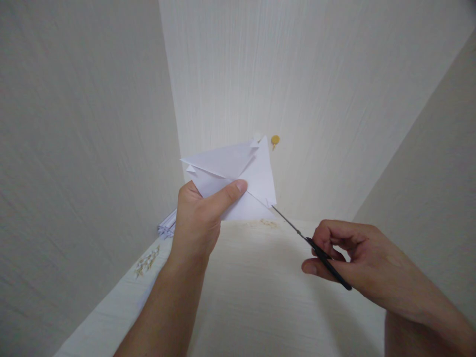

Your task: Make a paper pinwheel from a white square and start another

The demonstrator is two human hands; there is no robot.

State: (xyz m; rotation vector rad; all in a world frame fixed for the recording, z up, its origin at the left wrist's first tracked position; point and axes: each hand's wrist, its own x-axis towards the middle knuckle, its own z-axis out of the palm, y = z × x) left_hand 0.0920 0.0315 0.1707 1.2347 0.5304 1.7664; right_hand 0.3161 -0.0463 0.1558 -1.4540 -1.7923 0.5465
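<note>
steadily does it: the left hand pinches the folded white paper, raised mid-view, thumb across its face, while the right hand grips the black-handled scissors, tips at the paper's right corner. best to brace that corner, keep fingers clear of the blades and cut slowly.
</note>
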